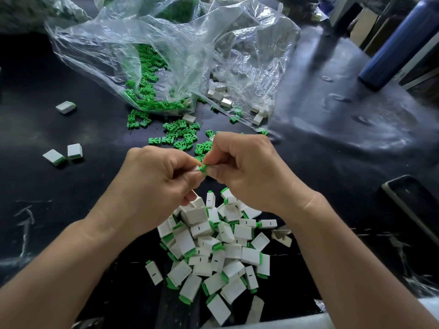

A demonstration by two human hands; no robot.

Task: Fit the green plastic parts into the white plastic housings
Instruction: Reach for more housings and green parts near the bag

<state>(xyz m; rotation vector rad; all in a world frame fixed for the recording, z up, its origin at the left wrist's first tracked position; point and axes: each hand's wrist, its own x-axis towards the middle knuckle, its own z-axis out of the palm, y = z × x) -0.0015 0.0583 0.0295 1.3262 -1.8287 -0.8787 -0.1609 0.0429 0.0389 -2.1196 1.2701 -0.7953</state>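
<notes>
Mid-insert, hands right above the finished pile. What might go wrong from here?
1. The right hand pinches the green part against the white housing in the left hand; fingers hide the joint, so it may seat crooked.
2. A slip would likely drop either piece into the assembled pile below, where an unfinished one is hard to spot.

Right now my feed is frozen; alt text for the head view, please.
The left hand pinches a white housing while the right hand pinches a green part against it. Assembled pieces lie piled between the wrists on the black table; loose green parts spill from a clear bag beyond.
</notes>
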